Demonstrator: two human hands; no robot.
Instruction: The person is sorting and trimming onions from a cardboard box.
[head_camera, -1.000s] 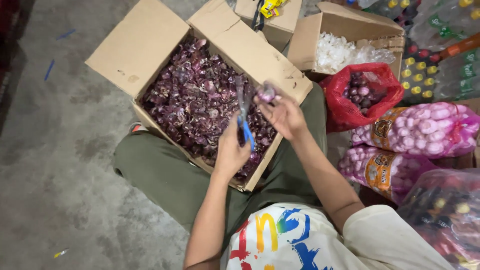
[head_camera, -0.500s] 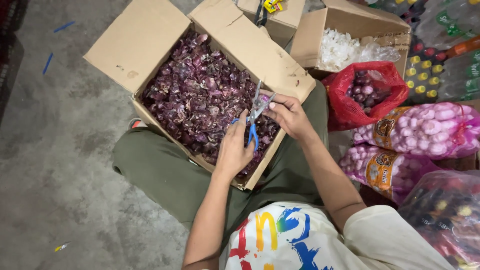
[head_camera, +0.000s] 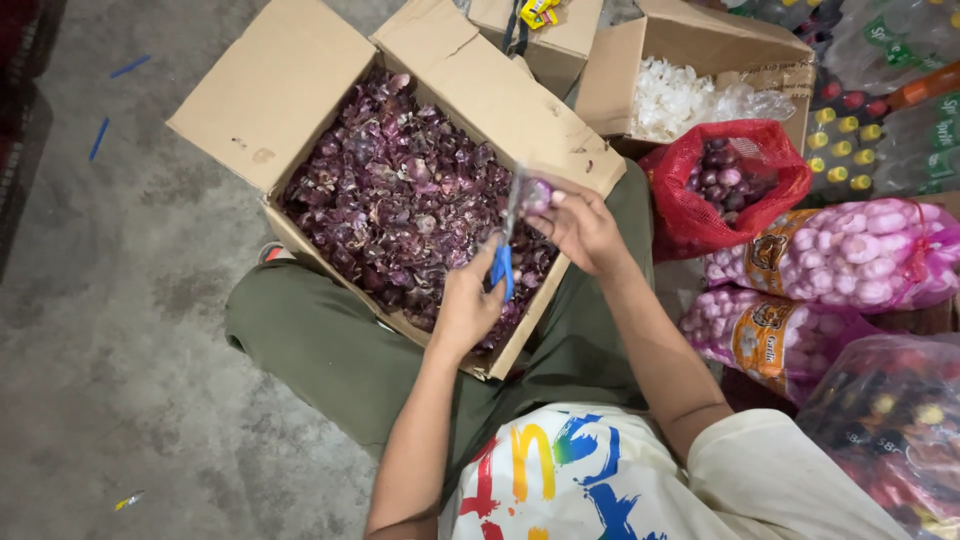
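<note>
While left hand (head_camera: 468, 305) grips blue-handled scissors (head_camera: 506, 245), right hand (head_camera: 580, 228) pinches purple onion (head_camera: 535, 195); cardboard box (head_camera: 300, 95) of purple skins at 10 o'clock; red mesh bag (head_camera: 770, 190) at 2 o'clock.

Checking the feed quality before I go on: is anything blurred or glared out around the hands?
Head view: lighting even and soft, no harsh shadows; the scissors and small onion between left hand and right hand are motion-blurred; the box of purple onion skins is sharp; mild glare on plastic bags at right.

Soft, even light; moving hands slightly blurred, edges stretched.
</note>
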